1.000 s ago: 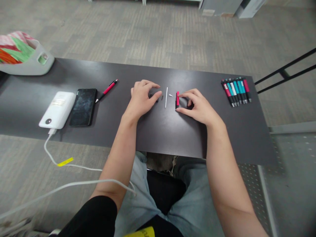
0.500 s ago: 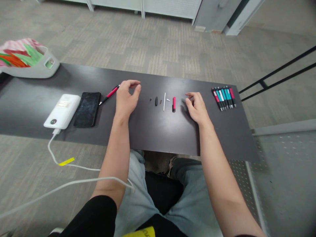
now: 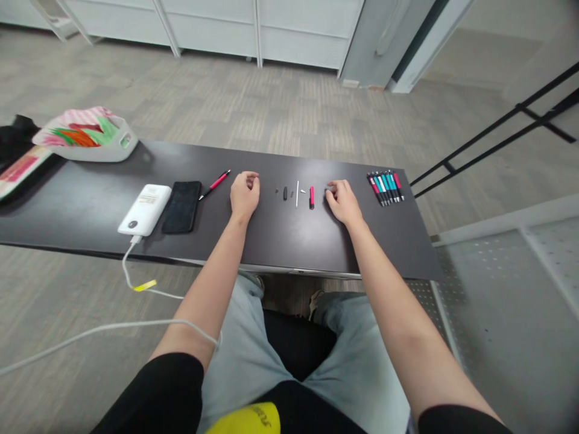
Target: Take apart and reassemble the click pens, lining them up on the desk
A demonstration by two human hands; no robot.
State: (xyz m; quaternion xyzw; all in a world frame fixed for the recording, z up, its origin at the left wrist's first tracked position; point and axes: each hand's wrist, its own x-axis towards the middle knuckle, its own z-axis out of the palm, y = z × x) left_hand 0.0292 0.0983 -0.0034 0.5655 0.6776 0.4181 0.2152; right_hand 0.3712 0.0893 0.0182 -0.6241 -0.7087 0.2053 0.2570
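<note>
My left hand (image 3: 245, 194) rests on the dark tabletop to the left of a row of pen parts, its fingers loosely bent with nothing visible in them. My right hand (image 3: 342, 202) lies to the right of the row, fingers bent and thumb apart, holding nothing. Between the hands, spaced apart, are a tiny dark piece (image 3: 277, 191), a black grip sleeve (image 3: 285, 193), a small spring (image 3: 292, 194), a thin white refill (image 3: 297, 195), a small silver tip (image 3: 303, 191) and a red pen barrel (image 3: 312, 198), which is nearest my right hand.
A red-and-black pen (image 3: 215, 184), black phone (image 3: 181, 207) and white power bank (image 3: 145, 210) with a cable (image 3: 127, 268) lie to the left. Several pens (image 3: 385, 188) lie side by side at right. A white basket (image 3: 118, 150) with colourful cloth stands at far left.
The camera view has shifted, showing more of the far left. My left hand has lowered and its fingers have curled in more. The pen parts lie in the same order.
</note>
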